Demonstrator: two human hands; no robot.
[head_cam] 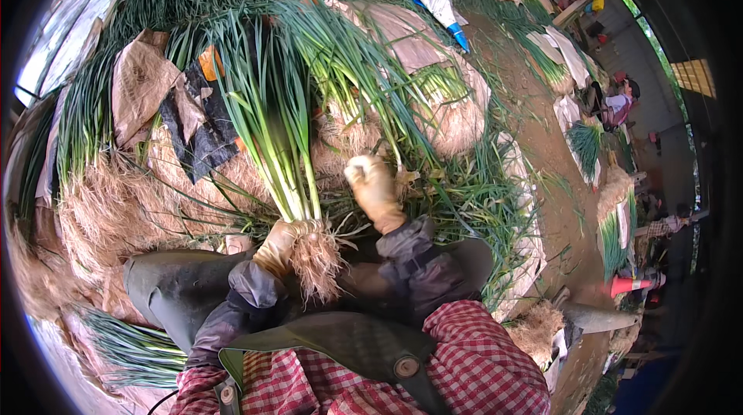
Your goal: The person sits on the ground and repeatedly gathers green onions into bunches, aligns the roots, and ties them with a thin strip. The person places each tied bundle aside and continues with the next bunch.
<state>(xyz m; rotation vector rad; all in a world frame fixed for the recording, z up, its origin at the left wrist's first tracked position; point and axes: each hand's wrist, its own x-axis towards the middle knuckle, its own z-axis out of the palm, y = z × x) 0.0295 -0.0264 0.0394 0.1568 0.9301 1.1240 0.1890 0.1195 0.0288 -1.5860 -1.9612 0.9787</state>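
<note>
My left hand (pixel 277 243), in a pale glove, grips a bunch of green onions (pixel 290 171) around the white stalks, just above the roots. The long green leaves point away from me, and their tangled roots (pixel 317 267) hang over my lap. To the right of the bunch, my right hand (pixel 371 185) is raised in a yellowed glove with its fingers curled in; nothing shows in it. Beyond that hand lie more green onions (pixel 342 81) with their roots towards me. Loose cut leaves (pixel 476 194) are strewn to its right.
Rooted bundles (pixel 104 212) line the left, partly under brown sacking (pixel 142 87) and black plastic (pixel 200 119). A white and blue bag (pixel 438 5) lies ahead. On the right run a dirt path (pixel 522 101), a traffic cone (pixel 630 285) and a seated person (pixel 618 102).
</note>
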